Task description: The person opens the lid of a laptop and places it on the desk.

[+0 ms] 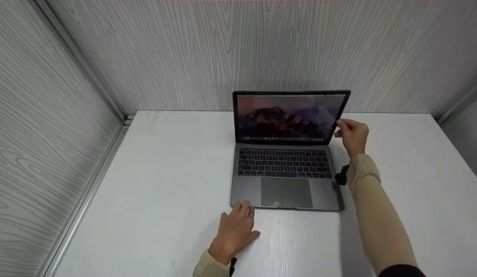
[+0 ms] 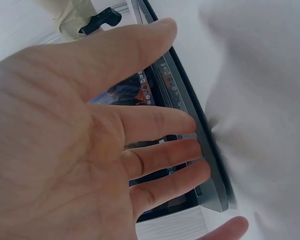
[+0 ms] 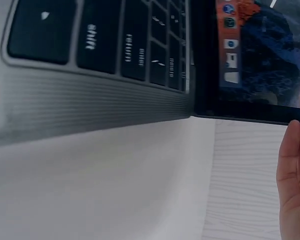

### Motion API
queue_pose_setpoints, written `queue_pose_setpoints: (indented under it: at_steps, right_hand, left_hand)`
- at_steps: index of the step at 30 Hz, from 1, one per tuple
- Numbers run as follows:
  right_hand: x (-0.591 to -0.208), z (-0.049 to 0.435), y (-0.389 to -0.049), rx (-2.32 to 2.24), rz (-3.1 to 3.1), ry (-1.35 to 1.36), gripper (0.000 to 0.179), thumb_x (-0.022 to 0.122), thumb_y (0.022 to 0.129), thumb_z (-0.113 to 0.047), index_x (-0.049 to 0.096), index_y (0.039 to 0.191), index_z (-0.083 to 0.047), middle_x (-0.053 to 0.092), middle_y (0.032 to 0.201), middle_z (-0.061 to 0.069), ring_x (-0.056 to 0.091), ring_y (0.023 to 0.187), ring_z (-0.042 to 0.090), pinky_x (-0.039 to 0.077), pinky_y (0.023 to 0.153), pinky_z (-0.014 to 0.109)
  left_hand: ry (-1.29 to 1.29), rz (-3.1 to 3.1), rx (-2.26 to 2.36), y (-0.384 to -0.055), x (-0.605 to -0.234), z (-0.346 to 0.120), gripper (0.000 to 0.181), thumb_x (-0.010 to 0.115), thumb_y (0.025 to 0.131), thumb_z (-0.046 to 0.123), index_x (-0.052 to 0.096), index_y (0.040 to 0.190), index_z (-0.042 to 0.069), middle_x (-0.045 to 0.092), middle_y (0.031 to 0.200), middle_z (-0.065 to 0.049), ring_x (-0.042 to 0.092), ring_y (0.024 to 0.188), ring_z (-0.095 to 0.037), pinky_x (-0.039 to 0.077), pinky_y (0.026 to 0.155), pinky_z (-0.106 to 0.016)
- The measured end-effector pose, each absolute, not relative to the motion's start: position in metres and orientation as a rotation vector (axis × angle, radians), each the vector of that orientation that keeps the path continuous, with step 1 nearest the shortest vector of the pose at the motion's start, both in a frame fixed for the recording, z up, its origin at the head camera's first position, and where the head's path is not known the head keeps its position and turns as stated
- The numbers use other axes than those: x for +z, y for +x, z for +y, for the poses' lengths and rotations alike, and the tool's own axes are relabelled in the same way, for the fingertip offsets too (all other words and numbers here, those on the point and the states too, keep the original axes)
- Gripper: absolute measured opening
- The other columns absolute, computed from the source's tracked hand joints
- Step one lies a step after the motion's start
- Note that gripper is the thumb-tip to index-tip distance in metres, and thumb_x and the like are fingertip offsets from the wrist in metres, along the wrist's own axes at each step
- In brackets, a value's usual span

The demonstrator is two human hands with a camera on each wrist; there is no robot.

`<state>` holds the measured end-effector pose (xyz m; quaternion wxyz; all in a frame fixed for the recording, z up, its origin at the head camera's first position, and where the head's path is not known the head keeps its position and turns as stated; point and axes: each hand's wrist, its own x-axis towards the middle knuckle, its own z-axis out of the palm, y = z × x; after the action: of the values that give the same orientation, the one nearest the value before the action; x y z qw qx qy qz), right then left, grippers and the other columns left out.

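Note:
A dark grey laptop (image 1: 286, 192) stands unfolded on the white table, its lit screen (image 1: 288, 119) showing a mountain picture. At the screen's right edge, my right hand (image 1: 352, 134) pinches the rim between thumb and curled fingers. In the right wrist view only part of that hand (image 3: 294, 185) shows, its fingertips against the screen's border. My left hand (image 1: 236, 231) has its fingertips at the laptop's front left edge, thumb spread away. The left wrist view shows this hand's palm (image 2: 55, 145), with loosely extended fingers in front of the laptop's edge.
The white table (image 1: 165, 173) reaches out on both sides of the laptop. Close behind the screen rises a wood-grained back wall (image 1: 176, 57). A side panel (image 1: 38, 134) with a metal rail (image 1: 92, 192) borders the table's left side.

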<state>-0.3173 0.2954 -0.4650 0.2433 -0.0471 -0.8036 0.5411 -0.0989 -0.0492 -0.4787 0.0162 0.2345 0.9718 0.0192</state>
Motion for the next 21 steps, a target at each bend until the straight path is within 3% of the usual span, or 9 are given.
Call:
queue_pose_setpoints:
  at_steps: [12,21]
  right_hand:
    - [-0.486,0.298,-0.319,1.428,-2.438,-0.277,0.027,0.061,0.102,-0.007,0.069,0.117,0.014,0.068,0.107,0.034,0.058,0.052,-0.005,0.048,0.054,0.013]
    - [-0.491,0.299,-0.323,1.501,-2.638,-0.439,0.031,0.059,0.101,-0.007,0.066,0.121,0.015,0.065,0.117,0.034,0.061,0.055,-0.002,0.054,0.057,0.017]
  left_hand:
    - [0.716,3.017,0.099,-0.098,-0.477,-0.049,0.065,0.082,0.085,0.042,0.066,0.129,-0.004,0.054,0.118,-0.011,0.054,0.114,-0.026,0.058,0.071,-0.049]
    - [0.709,3.01,0.086,-0.1,-0.479,-0.05,0.065,0.081,0.086,0.042,0.066,0.129,-0.003,0.053,0.117,-0.01,0.054,0.113,-0.026,0.058,0.071,-0.048]
